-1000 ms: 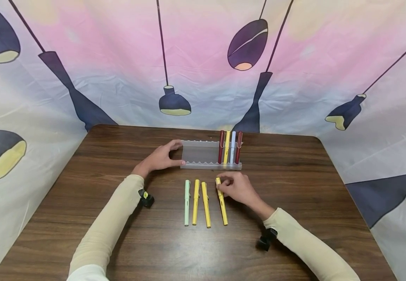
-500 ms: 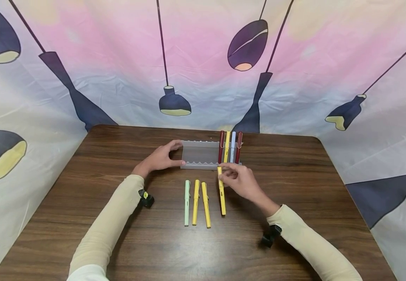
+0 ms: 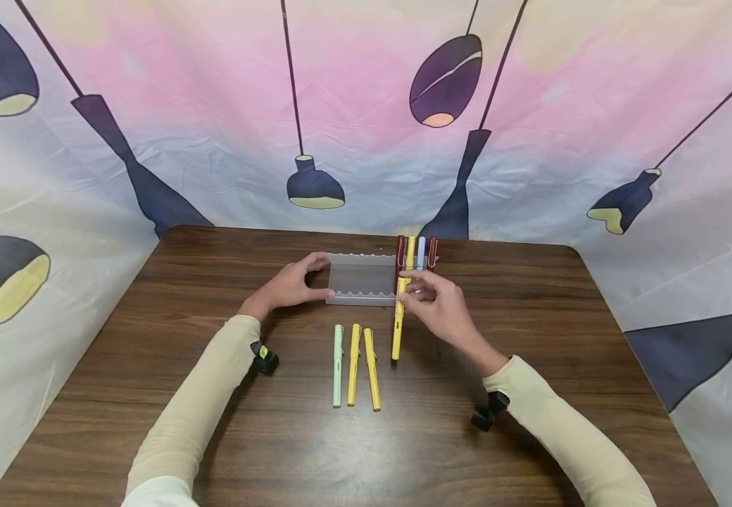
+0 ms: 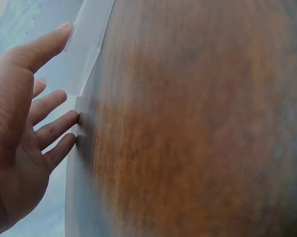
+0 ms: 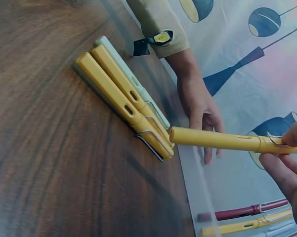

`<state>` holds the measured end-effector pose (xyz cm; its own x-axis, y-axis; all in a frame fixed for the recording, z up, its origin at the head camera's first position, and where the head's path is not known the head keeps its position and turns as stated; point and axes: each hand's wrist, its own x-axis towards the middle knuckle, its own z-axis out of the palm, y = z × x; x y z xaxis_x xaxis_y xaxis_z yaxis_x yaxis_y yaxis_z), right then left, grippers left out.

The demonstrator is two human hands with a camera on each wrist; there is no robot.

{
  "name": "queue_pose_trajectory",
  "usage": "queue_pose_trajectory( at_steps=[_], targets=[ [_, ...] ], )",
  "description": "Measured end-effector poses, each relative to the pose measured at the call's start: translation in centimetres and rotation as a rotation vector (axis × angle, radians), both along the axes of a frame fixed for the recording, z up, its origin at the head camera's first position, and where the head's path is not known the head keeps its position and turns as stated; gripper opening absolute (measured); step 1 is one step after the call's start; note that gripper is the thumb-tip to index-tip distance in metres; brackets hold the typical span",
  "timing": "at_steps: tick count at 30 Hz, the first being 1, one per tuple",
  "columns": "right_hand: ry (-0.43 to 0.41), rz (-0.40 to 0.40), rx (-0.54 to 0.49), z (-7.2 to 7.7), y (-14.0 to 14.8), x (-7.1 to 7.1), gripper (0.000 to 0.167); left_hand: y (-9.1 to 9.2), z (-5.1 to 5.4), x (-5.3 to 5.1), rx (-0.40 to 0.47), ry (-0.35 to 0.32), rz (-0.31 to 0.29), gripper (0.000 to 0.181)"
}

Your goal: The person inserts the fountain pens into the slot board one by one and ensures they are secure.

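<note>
My right hand point(image 3: 443, 310) pinches a yellow capped pen point(image 3: 398, 327) near its clip end, between thumb and fingers. This pen point(image 5: 217, 140) is raised off the table in front of the clear pen rack point(image 3: 361, 299). My left hand point(image 3: 290, 283) holds the rack's left end, thumb at the front corner and a finger at the back; in the left wrist view the thumb point(image 4: 44, 49) touches the clear plastic. At the rack's right end stand a dark red pen point(image 3: 400, 252), a yellow pen point(image 3: 411, 248), a pale blue pen point(image 3: 420, 251) and another dark red pen point(image 3: 432, 252).
Nearer me on the wooden table point(image 3: 264, 436) lie a mint green pen point(image 3: 337, 366), a yellow pen point(image 3: 353, 365) and a second yellow pen point(image 3: 372, 370), side by side. Behind the table's back edge hangs a printed cloth point(image 3: 226, 127).
My right hand has lifted the yellow pen from the table and carried it forward to the rack's front edge. The left hand has stayed at the rack's left end.
</note>
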<state>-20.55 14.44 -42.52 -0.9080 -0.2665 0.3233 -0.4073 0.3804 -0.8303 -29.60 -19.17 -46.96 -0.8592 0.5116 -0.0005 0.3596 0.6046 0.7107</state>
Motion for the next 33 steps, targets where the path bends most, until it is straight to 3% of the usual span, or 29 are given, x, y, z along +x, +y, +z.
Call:
queue_pose_trajectory(
  at_steps=[10,16,33],
  targets=[
    [0.09,-0.016,-0.026,0.8,-0.2,-1.6,0.035,-0.1,-0.3,-0.3,-0.006,-0.002,-0.003,0.094],
    [0.097,-0.033,-0.016,1.2,-0.2,-2.8,0.036,-0.1,-0.7,-0.5,-0.005,-0.001,0.007,0.095],
    [0.138,-0.066,-0.011,2.2,-1.5,-6.0,0.034,-0.1,-0.4,-0.3,-0.015,-0.011,0.01,0.094]
  ],
)
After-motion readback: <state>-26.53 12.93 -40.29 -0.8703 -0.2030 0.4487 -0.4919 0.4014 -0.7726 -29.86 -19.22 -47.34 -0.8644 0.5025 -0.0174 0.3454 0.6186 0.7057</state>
